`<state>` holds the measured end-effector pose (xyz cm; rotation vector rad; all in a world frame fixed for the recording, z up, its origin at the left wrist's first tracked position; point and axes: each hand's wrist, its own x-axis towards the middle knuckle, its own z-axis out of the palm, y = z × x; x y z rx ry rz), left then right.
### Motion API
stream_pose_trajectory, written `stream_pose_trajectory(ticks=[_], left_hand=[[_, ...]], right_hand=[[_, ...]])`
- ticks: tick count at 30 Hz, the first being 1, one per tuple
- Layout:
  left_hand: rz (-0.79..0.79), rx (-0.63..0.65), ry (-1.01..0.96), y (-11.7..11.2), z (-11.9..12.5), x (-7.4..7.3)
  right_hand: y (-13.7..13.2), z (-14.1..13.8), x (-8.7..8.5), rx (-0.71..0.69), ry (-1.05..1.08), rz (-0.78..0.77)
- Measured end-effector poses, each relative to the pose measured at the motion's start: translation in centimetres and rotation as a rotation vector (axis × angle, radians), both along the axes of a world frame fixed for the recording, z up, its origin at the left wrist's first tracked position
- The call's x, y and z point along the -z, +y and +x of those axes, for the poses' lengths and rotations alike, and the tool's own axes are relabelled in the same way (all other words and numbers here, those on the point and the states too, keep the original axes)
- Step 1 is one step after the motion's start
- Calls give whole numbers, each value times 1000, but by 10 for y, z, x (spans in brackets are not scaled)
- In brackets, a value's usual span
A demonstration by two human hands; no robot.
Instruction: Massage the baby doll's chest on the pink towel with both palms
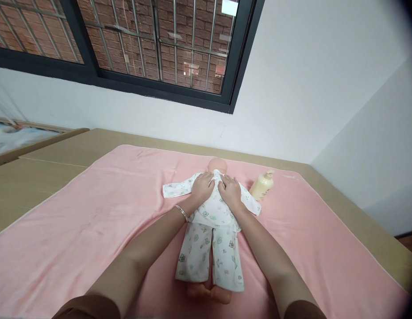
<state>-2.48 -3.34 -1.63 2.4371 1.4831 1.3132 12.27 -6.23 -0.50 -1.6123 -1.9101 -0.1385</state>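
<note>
A baby doll in a white, small-print top and matching trousers lies lengthwise in front of me. Its bald head points toward the wall and its feet toward me; no face shows. My left hand rests flat on the doll's upper left side by the shoulder, fingers extended on the cloth. On the opposite shoulder lies my right hand, also flat, with its fingers partly curved over. Both thumbs point inward near the collar. The sleeves stretch out to either side.
Beneath the doll spreads a pink blanket on a wooden surface. A cream-coloured pump bottle is beside the right sleeve. Behind are a white wall and a barred window. A wooden-railed bed or crib edges in at left.
</note>
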Motion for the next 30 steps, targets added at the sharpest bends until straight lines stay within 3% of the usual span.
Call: stream_pose_trajectory(ticks=[5,9,14,19,23,26,30], left_hand=[[31,12,-22,-3,1,0],[-69,-24,41,0,0,-4],[-71,95,-22,4,-1,-3],[-21,6,-133,-2,0,0],[-75,-57,-53,-3,1,-1],[-90,11,60,1,0,-3],[-46,91,85,4,-1,-3]], right_hand=[[-6,-3,0,84,7,55],[1,0,-2,-2,-27,-61],[6,4,-2,-80,-28,-100],[-1,-1,1,13,53,14],[-1,-1,-1,39,52,-50],[3,1,-5,-49,-2,-112],[5,4,-5,-110,-24,-82]])
